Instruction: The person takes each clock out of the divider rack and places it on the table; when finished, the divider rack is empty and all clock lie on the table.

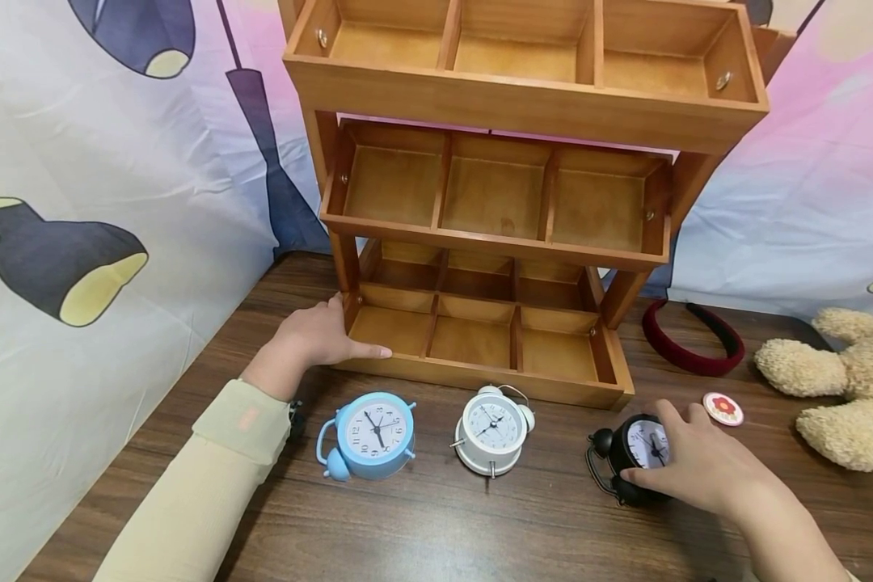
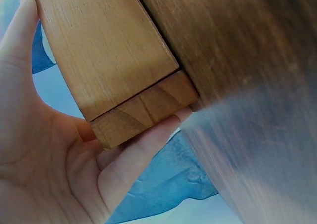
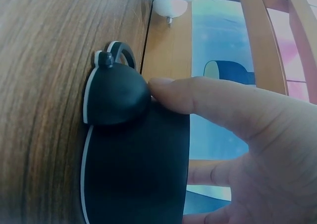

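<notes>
A wooden tiered shelf [image 1: 480,378] stands on the table, its trays divided into compartments. At the lower left corner my left hand [image 1: 316,333] grips its bottom tray, thumb along the front edge; the left wrist view shows the tray's end [image 2: 143,110] between thumb and fingers. On the right, my right hand [image 1: 706,461] holds a black twin-bell alarm clock [image 1: 643,444] lying face up. In the right wrist view, the thumb touches a bell [image 3: 119,95] of this clock. Between the hands lie a blue alarm clock [image 1: 376,432] and a white alarm clock [image 1: 492,432], both face up.
A dark red headband [image 1: 687,356] lies right of the shelf. Near the right hand is a round badge with a red flower [image 1: 723,409]. A plush toy [image 1: 858,388] sits at the right edge. Printed cloth [image 1: 153,170] hangs behind the table.
</notes>
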{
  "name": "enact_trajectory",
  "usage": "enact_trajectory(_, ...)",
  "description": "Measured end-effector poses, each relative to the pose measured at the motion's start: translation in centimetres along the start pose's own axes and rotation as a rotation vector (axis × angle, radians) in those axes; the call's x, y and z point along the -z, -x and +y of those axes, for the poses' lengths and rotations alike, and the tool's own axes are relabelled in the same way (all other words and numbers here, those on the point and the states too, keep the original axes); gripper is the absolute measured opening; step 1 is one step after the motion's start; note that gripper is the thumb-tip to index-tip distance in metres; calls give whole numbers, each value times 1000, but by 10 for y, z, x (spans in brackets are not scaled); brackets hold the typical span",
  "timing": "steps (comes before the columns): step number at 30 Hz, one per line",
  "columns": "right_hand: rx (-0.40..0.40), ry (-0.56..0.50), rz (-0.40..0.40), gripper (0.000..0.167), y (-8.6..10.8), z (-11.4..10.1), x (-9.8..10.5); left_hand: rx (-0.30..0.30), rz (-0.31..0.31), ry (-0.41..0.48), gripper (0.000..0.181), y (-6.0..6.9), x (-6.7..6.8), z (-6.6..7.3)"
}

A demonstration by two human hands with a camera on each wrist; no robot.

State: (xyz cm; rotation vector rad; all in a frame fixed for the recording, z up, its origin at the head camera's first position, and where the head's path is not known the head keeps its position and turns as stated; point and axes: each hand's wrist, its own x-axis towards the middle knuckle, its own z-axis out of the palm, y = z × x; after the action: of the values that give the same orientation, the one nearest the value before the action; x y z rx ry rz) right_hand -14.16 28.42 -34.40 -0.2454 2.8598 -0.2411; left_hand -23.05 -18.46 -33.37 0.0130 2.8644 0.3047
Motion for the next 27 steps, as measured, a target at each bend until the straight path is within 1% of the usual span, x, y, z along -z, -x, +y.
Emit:
enact_trajectory(10,-23,-11,-39,106,-1,-2,0,-2,0,4,142,-4,-2,-2)
enact_trajectory(15,-28,-6,-34,106,-2,-3,0,-2,-13,18,142,-4,-2,-1)
enact_trajectory(20,-28,37,-2,107,-4,-5,-1,4,-35,54,137,-5,-5,-2)
enact_trajectory(23,-44,63,29,109,-4,-7,0,5,-43,72,133,-4,-7,-3)
enact_trajectory(27,-77,86,114,107,-6,-13,0,4,-26,81,130,-1,-11,-5)
